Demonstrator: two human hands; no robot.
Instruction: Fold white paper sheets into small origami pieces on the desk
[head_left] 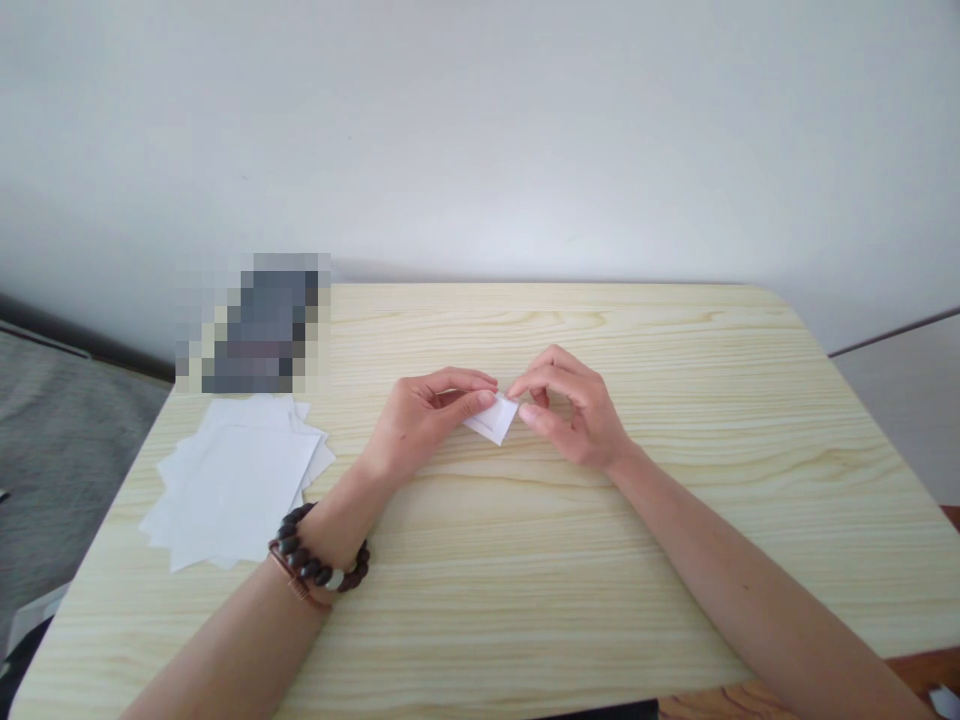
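A small folded piece of white paper [495, 422] is held just above or on the table, near its middle. My left hand [427, 415] pinches it between thumb and fingers from the left, covering part of it. On the other side, my right hand [574, 405] is curled with thumb and index finger apart; the index fingertip is at the paper's upper right edge, and the thumb tip is close to its right corner. Whether the right fingertips touch the paper I cannot tell for sure.
A fanned stack of white square paper sheets [232, 485] lies at the left of the wood-grain table [480, 620]. Behind the stack is a dark blurred-out rectangular object [262, 330]. A white wall [525, 140] stands along the table's far edge.
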